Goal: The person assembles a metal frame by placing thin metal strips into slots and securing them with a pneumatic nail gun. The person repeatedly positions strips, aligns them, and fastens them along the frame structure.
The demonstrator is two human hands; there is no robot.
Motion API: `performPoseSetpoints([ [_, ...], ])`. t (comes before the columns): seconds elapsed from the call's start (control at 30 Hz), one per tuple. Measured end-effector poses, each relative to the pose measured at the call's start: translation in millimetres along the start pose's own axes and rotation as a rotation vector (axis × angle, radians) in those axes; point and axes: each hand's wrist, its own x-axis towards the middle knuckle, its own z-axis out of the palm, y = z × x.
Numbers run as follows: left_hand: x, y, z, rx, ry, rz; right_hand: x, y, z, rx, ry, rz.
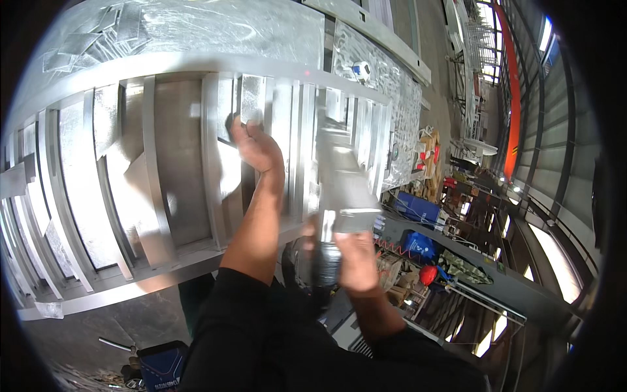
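My left hand point(260, 149) reaches over a silvery metal frame with many parallel bars point(149, 163). Its fingers are closed at the lower end of a small flat metal piece point(253, 98), which stands between two bars. To the right, my right hand point(358, 261) grips a grey, boxy hand tool point(349, 183) with a black, shiny lower part. Motion smears this tool, so its exact kind and its far tip are unclear. The tool hangs over the right part of the frame; whether it touches the bars I cannot tell.
Behind the frame lies a scuffed metal tabletop point(189, 32) with several loose thin plates point(85, 46) at its left. A white and blue tape measure point(360, 70) rests farther right. Blue boxes point(418, 208) and a red round object point(428, 274) stand at right; a blue case point(161, 366) is below left.
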Motion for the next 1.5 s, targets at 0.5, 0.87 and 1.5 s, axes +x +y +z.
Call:
performPoseSetpoints([
  [0.5,-8,4,13,0.096,0.196,0.136,27,-173,-170,-1.392,-0.262,-0.141],
  [0.87,-12,11,8,0.12,0.208,0.214,146,-119,-140,-1.459,-0.656,-0.467],
  [1.5,-12,11,8,0.282,0.085,0.244,186,-99,-122,-1.504,-0.768,-0.555],
])
